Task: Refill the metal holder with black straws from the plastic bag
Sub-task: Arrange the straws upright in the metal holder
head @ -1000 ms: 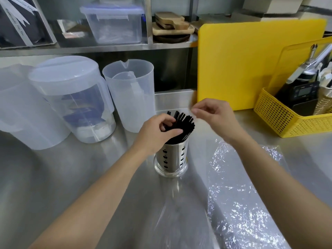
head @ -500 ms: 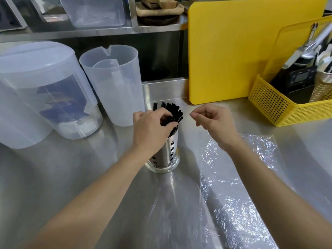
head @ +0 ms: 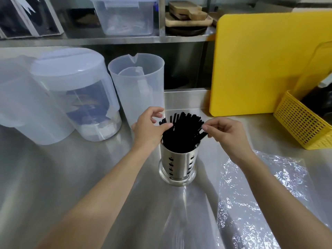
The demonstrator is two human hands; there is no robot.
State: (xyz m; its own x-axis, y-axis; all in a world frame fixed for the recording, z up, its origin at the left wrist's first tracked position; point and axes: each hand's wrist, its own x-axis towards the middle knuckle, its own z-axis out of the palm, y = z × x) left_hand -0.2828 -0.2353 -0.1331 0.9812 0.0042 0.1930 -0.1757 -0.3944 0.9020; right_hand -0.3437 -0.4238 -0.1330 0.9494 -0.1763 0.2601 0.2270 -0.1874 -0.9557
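A perforated metal holder (head: 177, 168) stands upright on the steel counter, packed with black straws (head: 183, 133) that fan out above its rim. My left hand (head: 150, 130) is at the bundle's left side, thumb pressing on the straw tops and fingers curled over them. On the right side, my right hand (head: 225, 134) pinches the tips of the outer straws between thumb and forefinger. The clear plastic bag (head: 255, 198) lies flat and crinkled on the counter to the right and in front of the holder; no straws show in it.
Three translucent plastic jugs (head: 140, 83) stand at the back left. A yellow cutting board (head: 260, 63) leans on the back wall. A yellow basket (head: 305, 123) sits at the right edge. A shelf above carries a clear box (head: 124, 17) and wooden boards (head: 186, 15).
My right hand has moved left from beside the holder onto the straw tips. My left hand has opened its fingers over the bundle. The camera has shifted closer.
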